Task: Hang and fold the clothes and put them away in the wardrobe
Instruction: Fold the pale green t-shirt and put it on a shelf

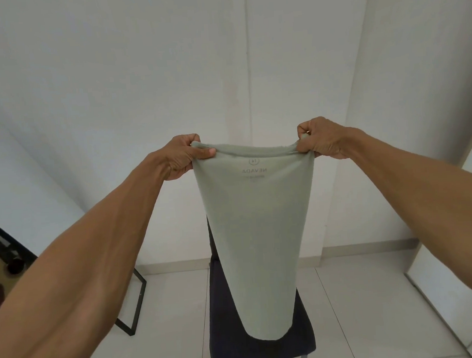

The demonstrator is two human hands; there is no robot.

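Head view shows your left hand [183, 157] and right hand [320, 142] each pinching a top corner of the green shirt [256, 219], held up over the dark chair [304, 339]. It looks soft, light and floppy, so keep hold of both corners.

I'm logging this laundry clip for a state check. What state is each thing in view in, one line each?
left hand: grips the top left corner of the garment.
right hand: grips the top right corner.
pale green garment: held up, stretched between both hands, hanging down; its print reads mirrored.
dark chair: upright on the floor, partly hidden behind the garment; contact with it cannot be told.
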